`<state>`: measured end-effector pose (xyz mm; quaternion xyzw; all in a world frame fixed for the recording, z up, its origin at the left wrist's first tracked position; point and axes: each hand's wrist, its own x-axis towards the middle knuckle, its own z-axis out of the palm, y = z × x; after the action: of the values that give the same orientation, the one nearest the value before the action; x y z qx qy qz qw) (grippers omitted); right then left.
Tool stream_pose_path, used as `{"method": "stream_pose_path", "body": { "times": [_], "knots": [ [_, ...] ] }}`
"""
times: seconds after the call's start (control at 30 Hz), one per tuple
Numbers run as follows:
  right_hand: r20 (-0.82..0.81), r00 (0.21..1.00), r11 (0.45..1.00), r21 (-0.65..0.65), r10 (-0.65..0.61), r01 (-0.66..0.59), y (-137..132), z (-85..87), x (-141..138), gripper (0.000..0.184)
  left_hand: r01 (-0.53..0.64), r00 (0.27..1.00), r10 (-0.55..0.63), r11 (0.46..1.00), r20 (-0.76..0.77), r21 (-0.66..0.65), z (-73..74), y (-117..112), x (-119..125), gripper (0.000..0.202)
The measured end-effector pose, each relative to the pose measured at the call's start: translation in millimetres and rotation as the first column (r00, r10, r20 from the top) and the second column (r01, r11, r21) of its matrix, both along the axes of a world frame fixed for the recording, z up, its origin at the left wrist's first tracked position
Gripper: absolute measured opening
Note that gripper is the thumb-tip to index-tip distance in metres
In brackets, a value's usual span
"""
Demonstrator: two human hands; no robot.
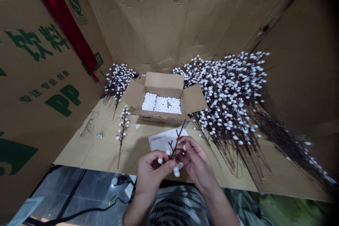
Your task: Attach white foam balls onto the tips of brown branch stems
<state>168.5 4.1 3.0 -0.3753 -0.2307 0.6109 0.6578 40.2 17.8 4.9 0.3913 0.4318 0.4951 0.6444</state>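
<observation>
A thin dark twig [177,143] with a few white foam beads on its side stems is held between both hands over the near edge of the cardboard work surface [106,152]. My left hand [151,173] is closed round the twig's lower part. My right hand [194,160] pinches one of its side stems, with a white bead at the fingertips. Just beyond the hands lies a white sheet [161,139]. Behind it stands an open cardboard box [164,84] filled with loose white beads [161,104].
A big heap of beaded twigs [230,95] fills the right side. A smaller bunch [118,79] leans at the back left, and one finished twig [123,127] lies left of the box. Cardboard walls [39,88] enclose the space. A black cable [87,210] runs on the floor below.
</observation>
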Motion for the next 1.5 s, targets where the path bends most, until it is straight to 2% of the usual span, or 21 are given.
{"method": "stream_pose_path", "body": {
  "times": [0.13,0.27,0.4,0.53,0.7,0.83,1.0,1.2,1.37,1.5],
  "knots": [
    [0.052,0.997,0.999,0.005,-0.05,0.049,-8,6.0,2,0.027,-0.111,0.991,0.118,0.989,-0.069,0.101,3.2,1,-3,0.016],
    [0.015,0.997,0.995,0.068,-0.081,0.079,-10,9.5,3,0.023,-0.172,0.976,0.189,0.973,-0.106,0.154,4.7,2,-6,0.03],
    [0.06,0.992,0.991,0.089,-0.109,0.104,-9,11.6,2,0.019,-0.126,0.987,0.137,0.984,-0.086,0.128,2.8,2,-6,0.019],
    [0.197,0.975,0.991,0.107,-0.099,0.079,-9,8.2,1,0.014,-0.104,0.991,0.113,0.985,-0.064,0.138,3.0,2,-6,0.018],
    [0.323,0.938,0.976,0.212,-0.124,0.056,-6,6.0,-3,0.012,-0.085,0.984,0.116,0.974,-0.136,0.211,10.0,0,-4,0.015],
    [0.382,0.908,0.967,0.241,-0.171,0.081,-4,10.5,-8,0.016,-0.119,0.974,0.147,0.98,-0.175,0.16,17.9,-4,1,0.017],
    [0.382,0.907,0.971,0.218,-0.174,0.094,-6,8.7,-10,0.008,-0.166,0.954,0.207,0.967,-0.217,0.193,23.8,-7,6,0.015],
    [0.361,0.911,0.968,0.218,-0.198,0.124,-7,3.8,-12,0.009,-0.171,0.912,0.3,0.899,-0.281,0.403,19.2,-4,5,0.011],
    [0.292,0.939,0.974,0.186,-0.18,0.128,-8,5.7,-12,0.012,-0.127,0.909,0.288,0.881,-0.303,0.456,11.9,-2,3,0.004],
    [0.245,0.952,0.973,0.184,-0.186,0.143,-9,6.1,-12,0.01,-0.12,0.918,0.274,0.881,-0.287,0.457,13.3,0,3,0.005]
  ]
}}
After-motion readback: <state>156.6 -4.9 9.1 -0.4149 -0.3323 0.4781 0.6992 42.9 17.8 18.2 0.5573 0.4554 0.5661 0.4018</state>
